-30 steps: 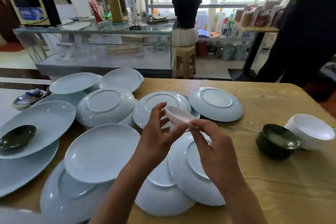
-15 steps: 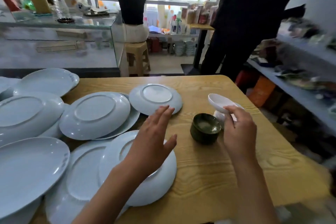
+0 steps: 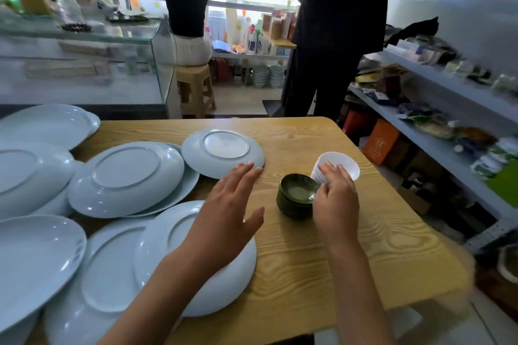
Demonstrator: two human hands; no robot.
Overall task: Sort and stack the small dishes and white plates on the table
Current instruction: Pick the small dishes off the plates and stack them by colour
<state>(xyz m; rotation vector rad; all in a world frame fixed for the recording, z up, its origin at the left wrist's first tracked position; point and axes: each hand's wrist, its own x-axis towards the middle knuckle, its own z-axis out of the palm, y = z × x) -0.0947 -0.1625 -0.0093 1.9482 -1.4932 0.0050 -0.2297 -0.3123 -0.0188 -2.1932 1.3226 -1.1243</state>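
Right hand [image 3: 335, 199] fingers laid on white dish stack [image 3: 337, 166], grip uncertain; green dish stack [image 3: 297, 196] just left. Left hand [image 3: 224, 218] spread, flat above white plates [image 3: 196, 258].

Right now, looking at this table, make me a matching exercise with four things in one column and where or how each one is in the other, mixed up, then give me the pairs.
Column one:
1. stack of white small dishes
2. stack of dark green small dishes
3. left hand
4. plate by the far edge

Column two:
A. lying upside down, foot ring up
B. spread open above the table
C. under the right hand's fingers
D. just left of the white stack

Pairs: 1-C, 2-D, 3-B, 4-A
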